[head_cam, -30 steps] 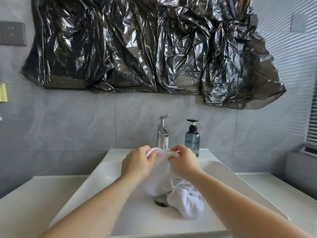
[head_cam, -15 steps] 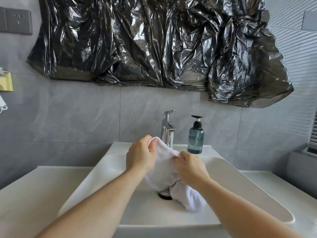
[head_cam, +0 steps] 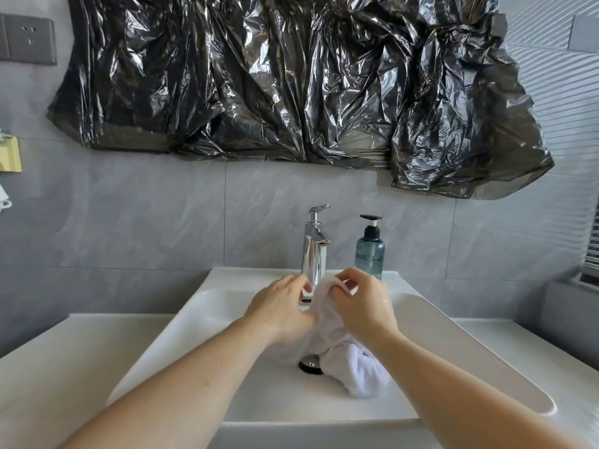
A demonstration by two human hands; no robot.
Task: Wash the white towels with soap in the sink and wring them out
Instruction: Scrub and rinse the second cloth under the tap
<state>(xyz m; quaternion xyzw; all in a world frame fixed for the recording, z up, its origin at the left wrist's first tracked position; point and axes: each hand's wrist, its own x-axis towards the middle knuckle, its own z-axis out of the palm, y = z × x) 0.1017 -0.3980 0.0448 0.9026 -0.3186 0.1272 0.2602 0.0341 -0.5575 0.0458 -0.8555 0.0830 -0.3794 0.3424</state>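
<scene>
Lying in sink: white towel, right hand pinching it.

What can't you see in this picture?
- Head view: both hands, left hand and right hand, cover the middle of the white towel.
- The towel hides part of the drain.
- Soap bottle: any label too small to read.
- Black plastic sheet hides whatever is behind it.

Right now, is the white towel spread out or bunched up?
Bunched up. The towel hangs crumpled between the left hand and right hand, its lower end heaped in the sink.
</scene>
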